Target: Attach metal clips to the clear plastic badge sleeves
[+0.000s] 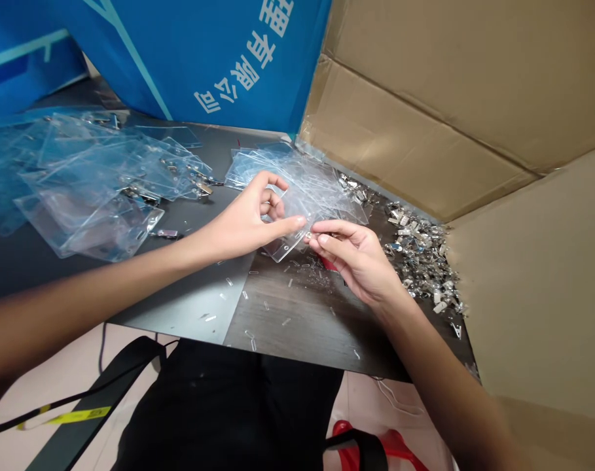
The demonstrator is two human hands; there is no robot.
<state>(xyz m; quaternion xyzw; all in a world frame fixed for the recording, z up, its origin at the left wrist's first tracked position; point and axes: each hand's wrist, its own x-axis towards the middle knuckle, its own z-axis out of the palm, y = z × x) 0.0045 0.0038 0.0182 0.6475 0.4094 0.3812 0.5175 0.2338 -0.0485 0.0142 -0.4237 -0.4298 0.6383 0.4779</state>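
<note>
My left hand (258,222) pinches a clear plastic badge holder (280,250) near its slotted edge, with the thumb on top and the other fingers curled. Close against that edge, my right hand (356,261) is closed, thumb and forefinger together on a small metal badge clip (308,236), mostly hidden by the fingertips. The two hands almost touch over the table. Behind them lies a pile of clear badge holders (258,163). A red object (328,263) shows partly beneath my right hand.
Many metal clips (419,248) are heaped at right along a cardboard wall (400,131). Badge holders with clips (76,176) are piled at left. Tiny clear plastic bits (245,296) litter the table (297,327). A blue printed panel (199,52) stands behind.
</note>
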